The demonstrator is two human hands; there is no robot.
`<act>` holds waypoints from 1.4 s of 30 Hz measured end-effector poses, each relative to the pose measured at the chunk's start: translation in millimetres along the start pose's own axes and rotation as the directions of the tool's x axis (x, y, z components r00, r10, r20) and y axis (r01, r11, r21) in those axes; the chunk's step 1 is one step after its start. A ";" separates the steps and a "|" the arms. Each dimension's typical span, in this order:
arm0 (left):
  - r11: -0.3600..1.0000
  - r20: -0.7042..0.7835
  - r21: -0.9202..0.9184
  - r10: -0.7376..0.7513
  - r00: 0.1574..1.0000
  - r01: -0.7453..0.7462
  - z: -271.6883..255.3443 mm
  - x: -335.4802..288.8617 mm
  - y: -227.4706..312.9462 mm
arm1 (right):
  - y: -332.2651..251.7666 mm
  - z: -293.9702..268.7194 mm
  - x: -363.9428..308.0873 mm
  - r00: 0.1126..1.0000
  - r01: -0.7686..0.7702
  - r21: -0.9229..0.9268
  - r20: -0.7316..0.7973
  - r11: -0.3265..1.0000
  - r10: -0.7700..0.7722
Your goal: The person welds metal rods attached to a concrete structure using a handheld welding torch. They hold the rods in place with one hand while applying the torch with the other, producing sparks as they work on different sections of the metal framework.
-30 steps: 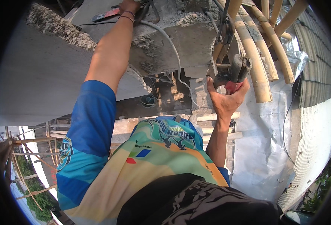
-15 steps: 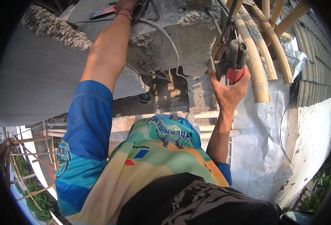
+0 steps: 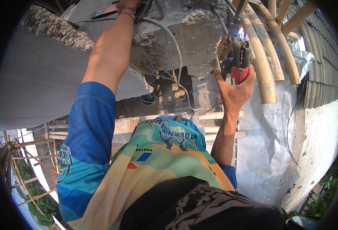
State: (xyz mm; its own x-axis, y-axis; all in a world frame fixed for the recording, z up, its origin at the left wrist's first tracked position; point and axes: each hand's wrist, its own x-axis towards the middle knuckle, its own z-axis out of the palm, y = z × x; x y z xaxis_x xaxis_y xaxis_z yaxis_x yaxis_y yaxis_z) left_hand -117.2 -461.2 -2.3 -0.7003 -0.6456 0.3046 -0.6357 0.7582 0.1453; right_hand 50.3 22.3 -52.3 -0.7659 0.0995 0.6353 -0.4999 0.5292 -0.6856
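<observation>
Overhead, right hand (image 3: 234, 90) grips welding holder (image 3: 240, 57) between concrete edge (image 3: 199, 46) and bamboo poles (image 3: 263, 69).

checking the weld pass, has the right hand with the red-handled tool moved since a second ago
Yes. The right hand and its red-handled tool have risen toward the concrete slab, closer along the bamboo poles; a bright spark now shows at the tip.

One label-like item only: a flat, narrow red strip with a dark end (image 3: 104, 10), lying on the concrete slab top (image 3: 176, 34), far left, just beside the left hand (image 3: 128, 4). No packages, signs or screens visible.
</observation>
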 end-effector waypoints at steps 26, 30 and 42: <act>0.975 0.005 -0.166 -0.146 0.989 0.145 -20.8 -21.4 21.8 | 5.7 0.2 4.4 0.999 0.049 -0.039 0.000 0.998 -0.049; 0.973 0.003 -0.178 -0.150 0.989 0.148 -21.9 -23.3 21.9 | 4.7 -0.3 5.5 1.000 0.023 -0.051 0.019 0.998 -0.022; 0.958 -0.002 -0.233 -0.172 0.985 0.167 -28.3 -32.3 21.1 | 3.7 -1.6 5.6 1.000 0.016 -0.051 0.028 0.999 -0.015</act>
State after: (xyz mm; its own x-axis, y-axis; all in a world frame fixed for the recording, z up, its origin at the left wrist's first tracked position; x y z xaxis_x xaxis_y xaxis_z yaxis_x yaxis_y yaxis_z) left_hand -98.8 -421.8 17.6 -0.5797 -0.7665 0.2766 -0.6506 0.6397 0.4093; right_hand 44.8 26.1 -50.7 -0.7693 0.0683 0.6352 -0.4910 0.5729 -0.6562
